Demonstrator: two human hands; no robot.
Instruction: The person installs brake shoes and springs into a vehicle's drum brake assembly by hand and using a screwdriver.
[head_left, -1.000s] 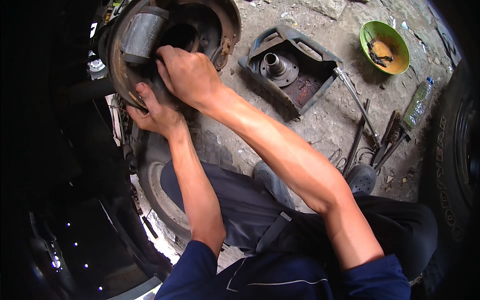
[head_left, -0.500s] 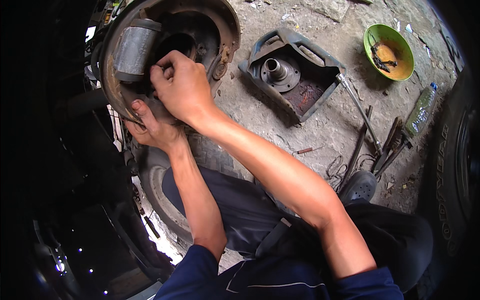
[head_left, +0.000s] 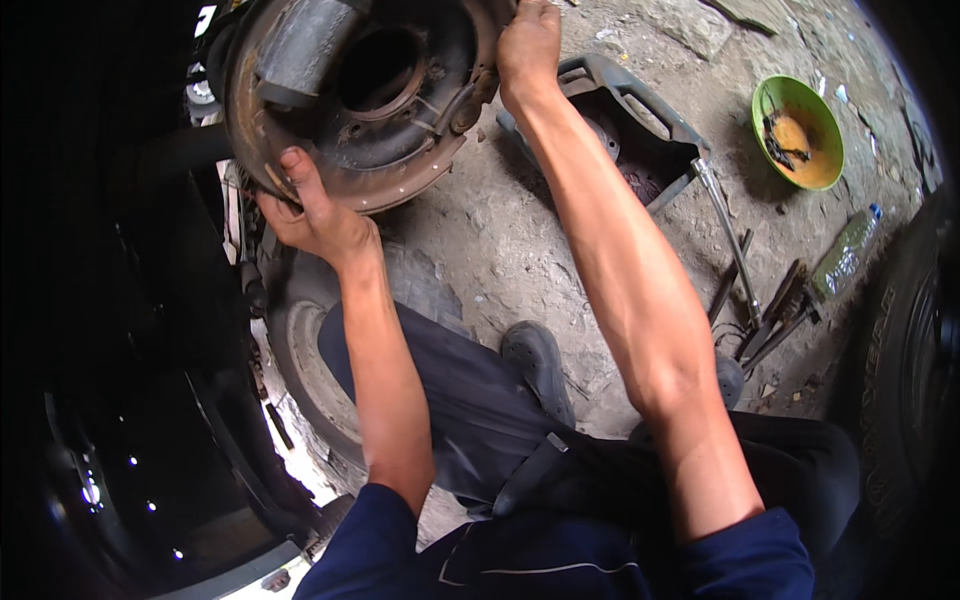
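Observation:
A round, rusty brake backing plate (head_left: 400,185) fills the upper left, with a large hole near its middle. On its left side sits a grey, rounded metal part (head_left: 305,50) with dark ends. My left hand (head_left: 325,220) grips the plate's lower left rim, thumb on the face and fingers behind. At the plate's right edge, my right hand (head_left: 530,50) is closed round the rim; its fingertips are partly hidden at the picture's top.
Right of the plate, a cut-open plastic container (head_left: 685,150) holds a flanged metal hub (head_left: 605,135), partly behind my right forearm. A long wrench (head_left: 730,225) leans on it. Farther right are a green bowl (head_left: 830,165), a plastic bottle (head_left: 848,250) and a tyre (head_left: 910,380).
My right hand has left the plate's middle, beside the grey part, and now holds the right rim. The plate sits tilted differently, and the view has shifted. My left hand keeps its lower-rim grip.

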